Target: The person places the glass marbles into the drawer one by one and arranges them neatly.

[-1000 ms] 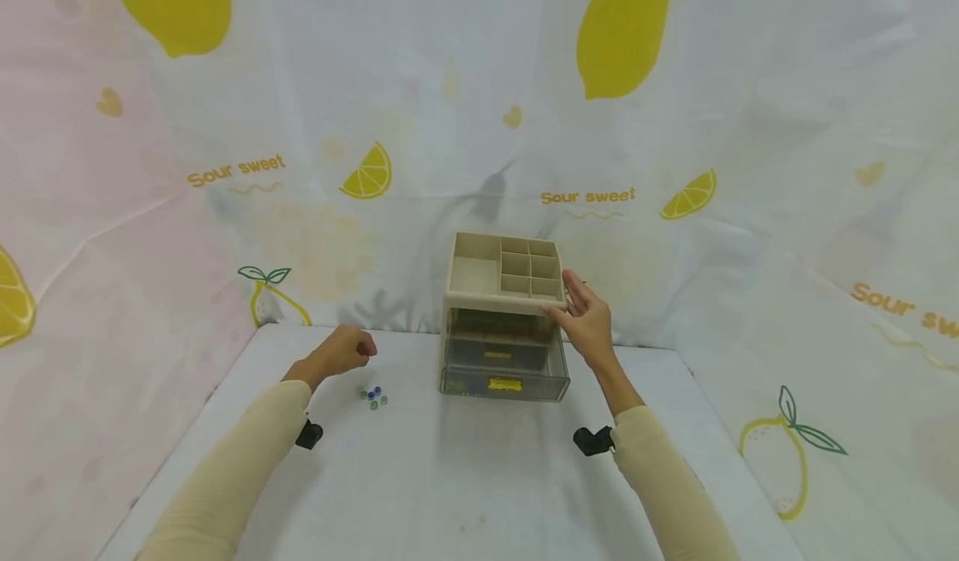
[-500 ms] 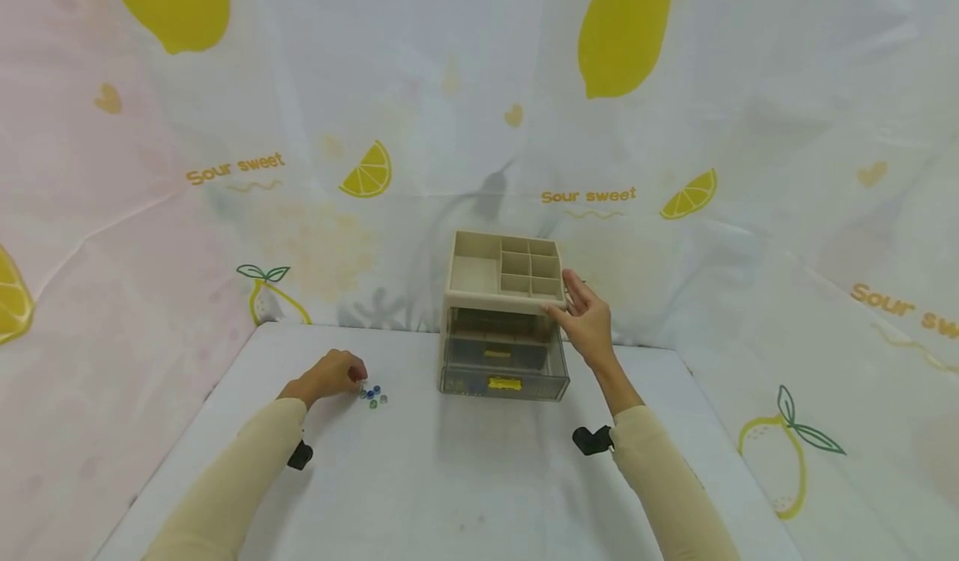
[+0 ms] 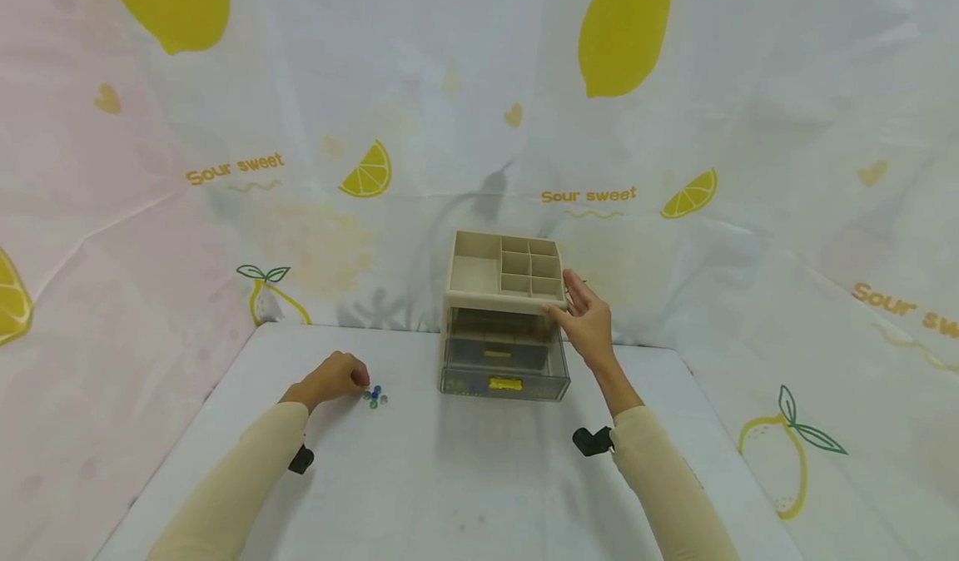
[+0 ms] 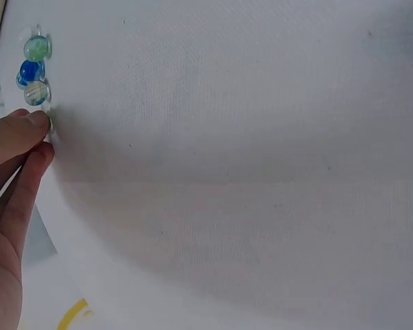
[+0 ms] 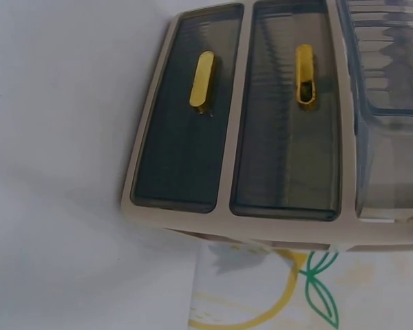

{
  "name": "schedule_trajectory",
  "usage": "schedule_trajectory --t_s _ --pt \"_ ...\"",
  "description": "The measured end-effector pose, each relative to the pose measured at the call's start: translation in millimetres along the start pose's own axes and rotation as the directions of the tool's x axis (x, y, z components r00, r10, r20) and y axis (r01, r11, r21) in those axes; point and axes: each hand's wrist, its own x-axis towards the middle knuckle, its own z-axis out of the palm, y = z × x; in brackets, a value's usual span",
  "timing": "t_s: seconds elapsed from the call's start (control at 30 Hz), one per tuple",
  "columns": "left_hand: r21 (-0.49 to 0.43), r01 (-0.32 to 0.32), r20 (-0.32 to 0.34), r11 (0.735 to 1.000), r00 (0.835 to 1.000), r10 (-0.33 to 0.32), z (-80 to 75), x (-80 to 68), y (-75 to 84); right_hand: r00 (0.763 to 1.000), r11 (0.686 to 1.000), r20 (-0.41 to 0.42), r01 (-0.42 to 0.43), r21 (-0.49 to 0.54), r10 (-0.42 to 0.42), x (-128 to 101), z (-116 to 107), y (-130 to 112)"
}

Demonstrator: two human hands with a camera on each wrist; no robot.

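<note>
In the head view my left hand (image 3: 337, 375) reaches down to the table beside a small cluster of glass marbles (image 3: 374, 404). The left wrist view shows thumb and fingertips pinching a clear marble (image 4: 50, 124), mostly hidden by the thumb. Close above it lie a pale marble (image 4: 36, 93), a blue marble (image 4: 32, 70) and a green marble (image 4: 36, 48). My right hand (image 3: 590, 328) holds the right front corner of a beige drawer organizer (image 3: 505, 301), thumb on the front edge, fingers along the side. Its clear upper drawer (image 3: 460, 382) is pulled out.
Two lower drawers with gold handles (image 5: 202, 81) are closed in the right wrist view. The organizer's top has a divided tray (image 3: 475, 274). A white cloth covers the table (image 3: 404, 478), and a lemon-print backdrop (image 3: 419, 111) rises behind and beside it.
My left hand has come down to the marbles, and its fingers now cover one at the cluster's left edge. Some marbles have shifted slightly right. The right hand stays on the organizer.
</note>
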Motion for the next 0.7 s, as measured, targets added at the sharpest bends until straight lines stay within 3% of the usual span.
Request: schedule_trajectory --t_s 0.2,0.43,0.57,0.7 --pt "-0.035 0.02 -0.009 0.999 1.0 -0.021 -1.5 -3.5 1.1 1.0 1.0 0.002 0.007 -0.006 -0.007 0 0 1" --pt "-0.159 0.108 -0.069 0.981 0.99 -0.12 -1.5 -6.1 -3.2 1.0 0.999 0.0 0.018 0.027 -0.018 0 0 3" --pt "-0.205 0.082 -0.153 0.975 0.982 -0.115 -6.8 -2.8 -0.6 1.0 0.999 0.003 0.024 0.029 -0.024 0 0 2" --pt "-0.257 0.035 -0.22 0.966 0.971 -0.094 -20.8 2.6 12.0 1.0 1.0 0.004 0.014 0.013 -0.014 0 0 1"
